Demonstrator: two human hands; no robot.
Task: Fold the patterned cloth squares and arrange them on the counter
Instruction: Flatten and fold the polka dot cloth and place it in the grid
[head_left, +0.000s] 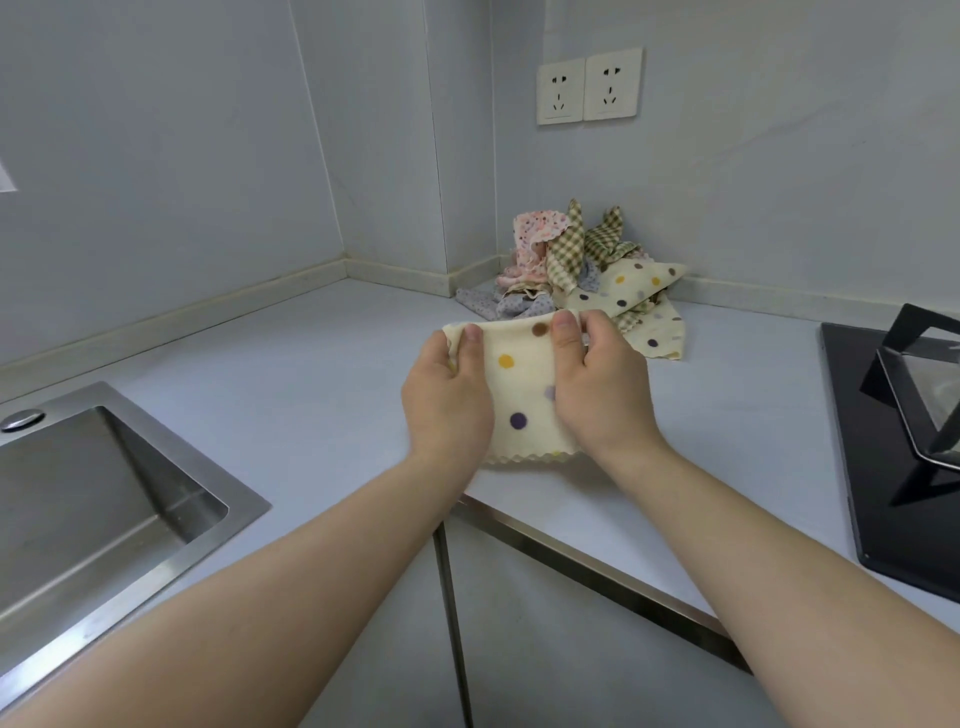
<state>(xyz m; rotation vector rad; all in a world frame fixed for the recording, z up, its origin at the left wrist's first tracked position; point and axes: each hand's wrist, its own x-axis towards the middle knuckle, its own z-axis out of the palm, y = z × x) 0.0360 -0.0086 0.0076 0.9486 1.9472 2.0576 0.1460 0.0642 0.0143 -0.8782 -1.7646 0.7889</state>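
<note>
A cream cloth square with coloured polka dots (519, 384) hangs folded between my two hands above the counter (322, 374), its zigzag edge lowest. My left hand (449, 400) pinches its top left corner with the thumb on the near side. My right hand (597, 384) pinches the top right part the same way. Behind, in the corner, lies a heap of loose cloths (576, 265): pink floral, green check, lilac floral and another cream dotted one (631, 286).
A steel sink (109, 499) is set into the counter at the left. A black hob with a glass lid and stand (904, 410) is at the right. Two wall sockets (589, 88) sit above the heap. The counter's front edge runs below my wrists.
</note>
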